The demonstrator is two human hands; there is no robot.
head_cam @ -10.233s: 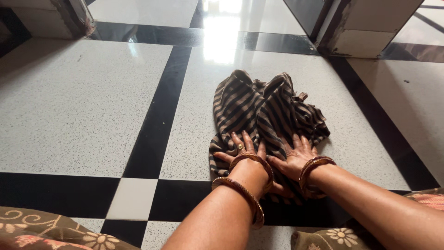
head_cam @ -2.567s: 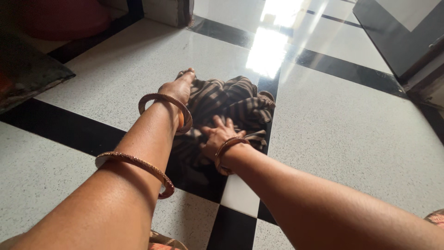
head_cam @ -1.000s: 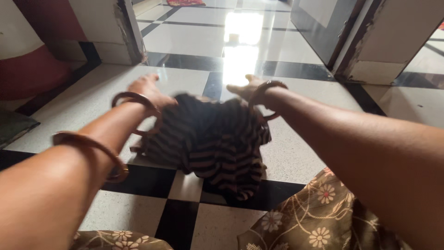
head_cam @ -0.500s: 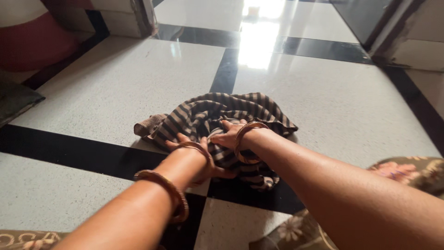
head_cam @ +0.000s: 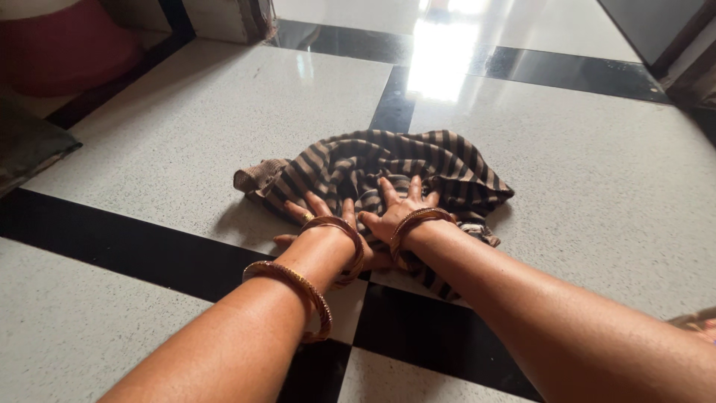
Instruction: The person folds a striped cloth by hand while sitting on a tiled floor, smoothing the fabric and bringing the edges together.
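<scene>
A crumpled brown-and-black striped cloth (head_cam: 388, 160) lies on the speckled white floor with black bands. My left hand (head_cam: 317, 216) presses flat on its near left part, fingers spread, a ring on one finger and bangles on the wrist. My right hand (head_cam: 399, 205) lies flat on the cloth just to the right, fingers apart, a bangle at the wrist. The two hands sit side by side and nearly touch. Part of the cloth's near edge is hidden under my hands and wrists.
A dark red rounded object (head_cam: 63, 45) stands at the far left by a wall base (head_cam: 224, 19). A dark flat thing (head_cam: 30, 145) lies at the left edge. Bright glare (head_cam: 440, 60) marks the floor beyond the cloth.
A second ago both hands held the cloth lifted off the floor. It now lies on the floor, and the hands have gone from bunching it to pressing flat on it.
</scene>
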